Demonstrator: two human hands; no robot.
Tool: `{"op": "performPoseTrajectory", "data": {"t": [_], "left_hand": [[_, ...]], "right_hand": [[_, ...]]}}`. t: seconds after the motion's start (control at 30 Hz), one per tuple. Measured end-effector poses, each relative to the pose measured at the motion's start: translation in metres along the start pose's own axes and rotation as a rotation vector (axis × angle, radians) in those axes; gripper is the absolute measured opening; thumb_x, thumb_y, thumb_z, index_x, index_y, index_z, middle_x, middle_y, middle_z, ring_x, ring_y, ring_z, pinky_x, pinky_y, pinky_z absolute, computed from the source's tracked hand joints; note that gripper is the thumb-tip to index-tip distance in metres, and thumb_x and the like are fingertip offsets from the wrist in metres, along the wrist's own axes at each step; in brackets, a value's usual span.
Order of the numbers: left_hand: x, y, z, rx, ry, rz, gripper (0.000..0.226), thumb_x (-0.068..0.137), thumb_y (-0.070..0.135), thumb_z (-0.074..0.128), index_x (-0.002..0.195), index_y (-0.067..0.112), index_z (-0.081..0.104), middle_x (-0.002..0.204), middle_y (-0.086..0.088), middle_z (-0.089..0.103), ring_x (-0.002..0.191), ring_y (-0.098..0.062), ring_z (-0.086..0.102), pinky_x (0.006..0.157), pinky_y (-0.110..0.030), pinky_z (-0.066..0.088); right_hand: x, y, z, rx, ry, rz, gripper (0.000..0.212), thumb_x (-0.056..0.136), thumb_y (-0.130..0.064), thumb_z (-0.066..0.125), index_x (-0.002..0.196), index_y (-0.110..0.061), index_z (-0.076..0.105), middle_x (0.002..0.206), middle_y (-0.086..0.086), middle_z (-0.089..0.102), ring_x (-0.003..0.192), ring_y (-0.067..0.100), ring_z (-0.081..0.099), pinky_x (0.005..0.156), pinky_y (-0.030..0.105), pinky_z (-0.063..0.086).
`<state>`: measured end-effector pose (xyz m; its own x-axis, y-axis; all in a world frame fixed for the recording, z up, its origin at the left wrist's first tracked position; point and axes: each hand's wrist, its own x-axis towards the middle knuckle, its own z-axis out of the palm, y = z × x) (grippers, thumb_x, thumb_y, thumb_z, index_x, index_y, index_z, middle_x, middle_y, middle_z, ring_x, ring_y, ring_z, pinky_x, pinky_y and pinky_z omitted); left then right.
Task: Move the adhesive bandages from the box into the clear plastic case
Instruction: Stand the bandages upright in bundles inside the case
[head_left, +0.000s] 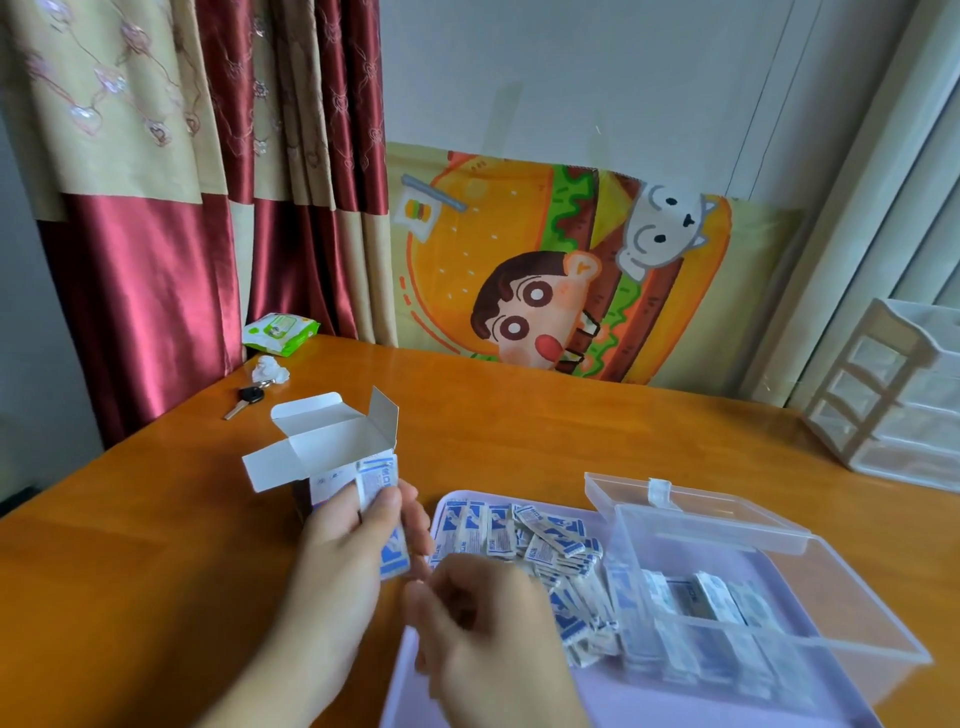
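1. While clamped in left hand (345, 540) fingers beside box (324, 457): bandage strip (387, 519), long axis upright.
2. Just below strip: right hand (483, 623), blurred, finger state unclear.
3. Right of box: clear case (769, 597), lid open, well apart.

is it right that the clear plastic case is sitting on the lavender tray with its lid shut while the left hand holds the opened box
Not quite: the clear plastic case has its lid open, hinged back behind it, as the head view shows. The rest holds: it sits on the lavender tray, and the left hand holds the opened box.
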<state>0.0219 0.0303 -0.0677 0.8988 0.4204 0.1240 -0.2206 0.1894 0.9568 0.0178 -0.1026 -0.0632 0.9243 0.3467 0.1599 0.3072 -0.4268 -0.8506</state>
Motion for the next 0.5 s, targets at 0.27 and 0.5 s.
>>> {"op": "performPoseTrajectory", "data": {"t": [0.27, 0.5], "left_hand": [[0.007, 0.000, -0.012, -0.045, 0.036, -0.126, 0.025, 0.108, 0.021, 0.048, 0.104, -0.001, 0.061, 0.066, -0.004, 0.047, 0.047, -0.015, 0.038, 0.043, -0.024, 0.030], [0.010, 0.000, -0.012, -0.062, 0.017, -0.139, 0.027, 0.108, 0.022, 0.048, 0.105, -0.002, 0.061, 0.061, -0.001, 0.050, 0.044, -0.015, 0.040, 0.040, -0.021, 0.030]], "right_hand": [[0.074, 0.012, -0.018, -0.555, 0.043, 0.065, 0.028, 0.087, -0.007, 0.057, 0.114, -0.014, 0.060, 0.111, 0.002, 0.061, 0.099, 0.025, 0.056, 0.075, 0.037, 0.052], [0.116, 0.026, 0.003, -0.687, -0.133, 0.125, 0.039, 0.084, -0.020, 0.070, 0.121, -0.013, 0.060, 0.119, 0.008, 0.062, 0.105, 0.028, 0.060, 0.082, 0.035, 0.056]]}}
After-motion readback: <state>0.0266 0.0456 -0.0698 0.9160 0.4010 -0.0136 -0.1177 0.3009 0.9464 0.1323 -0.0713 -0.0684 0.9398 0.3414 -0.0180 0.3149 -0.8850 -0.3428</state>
